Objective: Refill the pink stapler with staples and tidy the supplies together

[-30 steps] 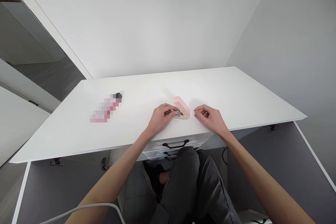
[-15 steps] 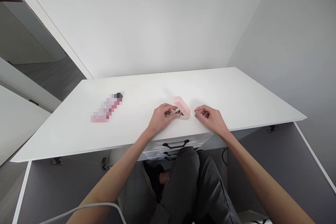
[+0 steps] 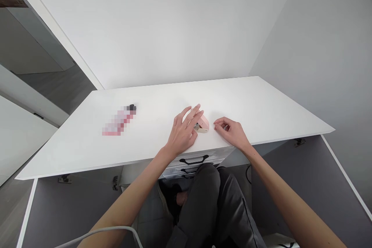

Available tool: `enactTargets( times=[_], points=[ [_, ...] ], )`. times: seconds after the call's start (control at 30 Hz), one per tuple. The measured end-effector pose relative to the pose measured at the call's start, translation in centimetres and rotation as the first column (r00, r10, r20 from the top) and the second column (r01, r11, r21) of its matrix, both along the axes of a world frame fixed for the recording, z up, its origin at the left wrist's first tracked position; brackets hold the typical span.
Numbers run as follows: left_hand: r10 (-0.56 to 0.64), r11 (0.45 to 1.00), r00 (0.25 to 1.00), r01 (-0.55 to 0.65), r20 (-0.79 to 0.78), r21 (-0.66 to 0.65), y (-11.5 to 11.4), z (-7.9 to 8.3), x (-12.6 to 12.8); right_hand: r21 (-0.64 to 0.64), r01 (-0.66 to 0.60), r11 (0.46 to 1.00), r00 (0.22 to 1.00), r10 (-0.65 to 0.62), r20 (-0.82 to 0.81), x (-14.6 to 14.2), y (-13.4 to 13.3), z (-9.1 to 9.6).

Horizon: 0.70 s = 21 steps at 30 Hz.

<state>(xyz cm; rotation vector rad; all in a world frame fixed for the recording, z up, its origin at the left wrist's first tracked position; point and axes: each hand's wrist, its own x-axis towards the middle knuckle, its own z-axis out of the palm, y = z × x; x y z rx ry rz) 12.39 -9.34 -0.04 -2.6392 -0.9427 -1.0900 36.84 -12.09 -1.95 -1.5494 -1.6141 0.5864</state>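
A small pink stapler with a cream base lies on the white tabletop, its pink top tilted up from the base. My left hand is over its left end, fingers stretched and spread, hiding much of it. Whether those fingertips touch the pink top I cannot tell. Just right of the stapler, my right hand rests on the tabletop with thumb and fingers pinched together. Anything in that pinch is too small to make out.
On the left of the white table lies a pixelated pink and white item with a dark end. Drawers with black handles sit under the front edge, above my legs. A pale cable crosses by my left forearm.
My left hand has let go of the stapler's base; its fingers have lifted and spread over the stapler. My right hand stays pinched in nearly the same place.
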Motion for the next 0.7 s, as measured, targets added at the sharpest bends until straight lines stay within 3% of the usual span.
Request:
enactTargets(
  times=[0.2, 0.7],
  points=[
    [0.07, 0.997, 0.997, -0.07, -0.012, -0.033, 0.22, -0.33, -0.2, -0.005, 0.007, 1.0, 1.0, -0.007, -0.005, -0.01, -0.09, 0.2],
    [0.083, 0.995, 0.996, -0.08, 0.042, -0.061, 0.75, -0.79, -0.18, 0.003, 0.004, 1.0, 1.0, -0.003, -0.016, 0.15, -0.16, 0.2]
  ],
)
